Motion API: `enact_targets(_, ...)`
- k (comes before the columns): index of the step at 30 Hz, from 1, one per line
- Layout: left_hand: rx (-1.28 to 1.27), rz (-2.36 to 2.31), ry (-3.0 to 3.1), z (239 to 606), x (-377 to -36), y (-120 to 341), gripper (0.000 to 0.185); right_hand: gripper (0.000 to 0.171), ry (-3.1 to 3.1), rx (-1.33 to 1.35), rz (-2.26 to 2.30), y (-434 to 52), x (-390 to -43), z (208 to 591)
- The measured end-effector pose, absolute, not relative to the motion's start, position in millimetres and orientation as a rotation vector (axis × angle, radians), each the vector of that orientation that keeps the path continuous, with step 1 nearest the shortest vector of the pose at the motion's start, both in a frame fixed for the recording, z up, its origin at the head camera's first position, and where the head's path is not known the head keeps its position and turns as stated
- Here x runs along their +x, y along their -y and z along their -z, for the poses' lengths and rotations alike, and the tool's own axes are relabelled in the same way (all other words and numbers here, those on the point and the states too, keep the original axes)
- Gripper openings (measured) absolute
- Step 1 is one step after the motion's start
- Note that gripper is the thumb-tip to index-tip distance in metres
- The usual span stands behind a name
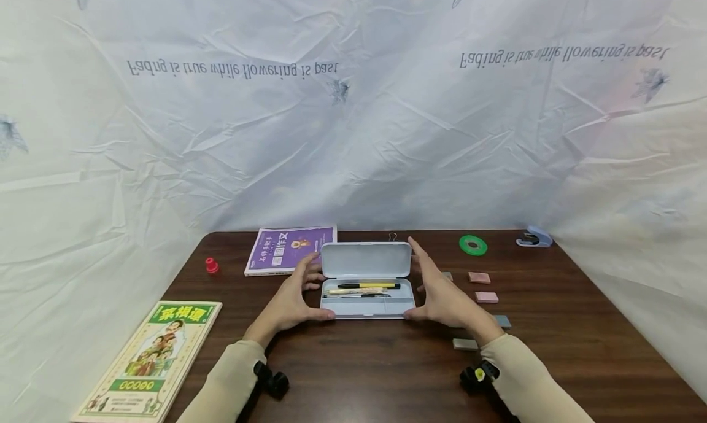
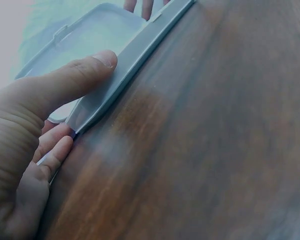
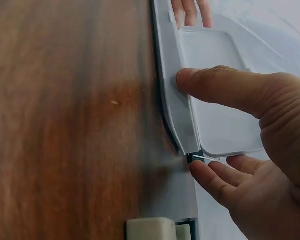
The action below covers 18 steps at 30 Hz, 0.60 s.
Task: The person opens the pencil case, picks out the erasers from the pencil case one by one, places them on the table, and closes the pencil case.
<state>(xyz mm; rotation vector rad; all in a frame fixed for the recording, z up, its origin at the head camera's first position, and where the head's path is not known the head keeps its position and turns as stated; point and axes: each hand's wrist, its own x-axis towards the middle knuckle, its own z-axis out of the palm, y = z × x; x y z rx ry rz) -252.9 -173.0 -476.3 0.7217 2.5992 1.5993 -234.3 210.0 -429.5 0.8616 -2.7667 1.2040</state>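
Observation:
A pale pencil case (image 1: 400, 308) lies on the dark wooden table with its lid (image 1: 366, 261) raised. Inside are a yellow-and-black pen (image 1: 378, 285) and a few more slim pens (image 1: 356, 294) in the long compartment. My left hand (image 1: 289, 300) holds the case's left end, thumb on the front wall and fingers around the side. At the opposite end, my right hand (image 1: 444, 297) grips in the same way, its thumb pressed to the front wall in the right wrist view and its other fingers curving behind the corner.
A purple book (image 1: 289, 251) lies behind the left hand, an illustrated book (image 1: 151, 355) at front left. A small red object (image 1: 212, 265) stands between them. On the right are several small blocks (image 1: 486, 297), a green ring-shaped roll (image 1: 465, 248) and a light-blue stapler-like item (image 1: 541, 237).

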Motion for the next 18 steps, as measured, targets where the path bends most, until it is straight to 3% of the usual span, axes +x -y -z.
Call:
enact_targets(4,0.723,-1.558,-2.615,476.9,-253.9,175.3,0.117,0.142,2.786,0.843,-1.141,-207.7,-232.3,429.0)
enact_targets(8,0.775,-1.558,-2.631,478.6,-253.9,175.8,0.091,0.094,2.808,0.885,-1.04,-208.1,-231.6,428.5)
enact_targets(12,0.863,-1.552,-2.647,479.7,-253.5,176.3,0.078,0.051,2.829,0.917,-0.953,-208.3,-231.2,429.1)
enact_targets(18,0.886,-1.518,-2.698,479.4,-254.4,174.8,0.054,0.036,2.819,0.942,-0.962,-209.2,-231.7,428.6)
